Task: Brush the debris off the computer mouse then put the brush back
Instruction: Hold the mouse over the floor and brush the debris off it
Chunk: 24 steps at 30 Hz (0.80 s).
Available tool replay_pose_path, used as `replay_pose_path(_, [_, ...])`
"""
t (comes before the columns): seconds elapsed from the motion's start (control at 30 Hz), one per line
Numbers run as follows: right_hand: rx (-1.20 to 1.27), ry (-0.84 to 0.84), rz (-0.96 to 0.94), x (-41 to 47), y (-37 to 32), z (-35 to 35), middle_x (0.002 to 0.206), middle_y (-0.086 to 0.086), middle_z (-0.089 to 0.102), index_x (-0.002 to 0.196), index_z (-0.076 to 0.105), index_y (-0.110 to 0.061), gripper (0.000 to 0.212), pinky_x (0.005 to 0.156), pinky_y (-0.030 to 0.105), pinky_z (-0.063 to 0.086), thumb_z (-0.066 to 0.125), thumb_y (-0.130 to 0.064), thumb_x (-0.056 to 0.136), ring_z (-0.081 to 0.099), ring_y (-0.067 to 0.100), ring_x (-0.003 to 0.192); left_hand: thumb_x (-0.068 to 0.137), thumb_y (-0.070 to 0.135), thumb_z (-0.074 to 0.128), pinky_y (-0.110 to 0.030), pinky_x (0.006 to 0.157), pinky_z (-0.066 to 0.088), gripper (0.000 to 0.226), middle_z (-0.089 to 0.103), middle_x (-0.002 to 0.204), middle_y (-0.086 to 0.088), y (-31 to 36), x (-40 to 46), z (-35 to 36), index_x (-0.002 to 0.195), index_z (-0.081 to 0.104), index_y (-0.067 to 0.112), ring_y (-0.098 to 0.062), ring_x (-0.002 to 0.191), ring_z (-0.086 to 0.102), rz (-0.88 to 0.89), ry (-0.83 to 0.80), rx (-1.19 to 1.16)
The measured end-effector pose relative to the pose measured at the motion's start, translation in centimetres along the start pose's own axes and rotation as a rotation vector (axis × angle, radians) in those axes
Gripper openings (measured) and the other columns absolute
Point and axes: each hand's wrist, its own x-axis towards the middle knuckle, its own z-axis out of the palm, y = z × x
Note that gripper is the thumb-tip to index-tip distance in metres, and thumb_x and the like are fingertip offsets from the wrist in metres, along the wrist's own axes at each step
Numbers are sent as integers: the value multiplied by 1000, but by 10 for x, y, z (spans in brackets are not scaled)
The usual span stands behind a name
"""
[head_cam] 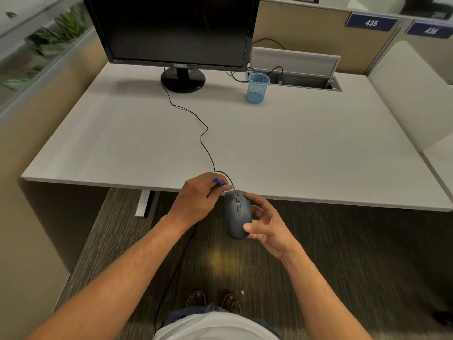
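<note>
Blue-handled brush [219,181] pinched in left hand [196,201], bristles at eleven o'clock of grey mouse [237,213]. Mouse cradled off the desk [318,148] edge by right hand [266,224], long axis twelve-to-six. Blue mesh cup [257,88] far off at twelve.

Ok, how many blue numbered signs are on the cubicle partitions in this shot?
2. One blue rectangular sign reading 435 hangs on the beige partition behind the desk, upper right. A second blue sign sits just right of it, its number blurred. Others may lie outside the frame.
</note>
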Motion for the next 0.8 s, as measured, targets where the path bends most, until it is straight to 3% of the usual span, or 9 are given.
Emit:
replay_pose_path(0.1, [13, 0, -5, 0, -1, 1, 133, 13, 63, 139, 57, -23, 86, 87, 57, 59, 87, -7, 61, 67, 38, 115, 92, 12, 70, -16, 79, 50, 11, 72, 95, -5, 0, 1, 4, 101, 71, 7, -9, 87, 63, 54, -58, 35])
replay_pose_path(0.37, [71, 26, -28, 2, 3, -8, 141, 19, 56, 140, 57, -20, 80, 84, 53, 59, 80, 6, 68, 66, 34, 117, 93, 18, 69, -12, 74, 49, 9, 71, 91, 5, 8, -28, 8, 99, 72, 13, 0, 84, 63, 7, -110, -100])
replay_pose_path(0.47, [83, 38, -35, 3, 4, -10, 142, 17, 55, 138, 59, -22, 77, 84, 52, 58, 77, 7, 69, 63, 34, 122, 93, 20, 68, -15, 76, 52, 13, 72, 94, 3, 11, -43, 10, 102, 72, 11, -2, 87, 65, 14, -149, -133])
replay_pose_path(0.6, [98, 63, -39, 4, 2, -10, 141, 13, 55, 137, 59, -24, 78, 83, 52, 58, 78, 6, 68, 59, 35, 127, 94, 27, 62, -10, 79, 49, 21, 71, 96, 3, 15, -58, 14, 104, 72, 11, 3, 89, 63, 26, -217, -146])
replay_pose_path(0.8, [100, 90, -46, 4, -3, -5, 136, 11, 59, 136, 61, -27, 77, 82, 50, 59, 79, 5, 68, 62, 32, 123, 93, 23, 67, -20, 80, 55, 13, 71, 95, 7, 12, -70, 20, 103, 72, 16, -5, 90, 67, -102, -241, -183])
